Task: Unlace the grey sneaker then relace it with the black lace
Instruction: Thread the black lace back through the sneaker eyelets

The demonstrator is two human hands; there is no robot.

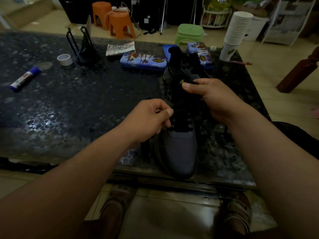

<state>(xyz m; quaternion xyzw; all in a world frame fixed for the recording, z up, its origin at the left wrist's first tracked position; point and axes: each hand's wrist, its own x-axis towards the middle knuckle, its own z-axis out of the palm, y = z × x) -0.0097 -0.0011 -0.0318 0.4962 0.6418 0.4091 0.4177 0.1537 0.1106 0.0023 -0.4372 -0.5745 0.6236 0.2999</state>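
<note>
Head view shows our grey sneaker [181, 152] lying on the dark pebbled surface [86, 109], its toe pointing to us at the near edge. The black lace [183, 129] crosses the lower eyelets in several bars. Our left hand [148, 119] pinches a thin strand of this lace between thumb and forefinger, its fingers [165, 112] curled at the left side of the eyelets. Our right hand [212, 97] pinches a dark strand higher up, by the tongue. Farther on the surface lie a glue stick [25, 78], a tape roll [64, 59] and a blue tin [143, 61].
</note>
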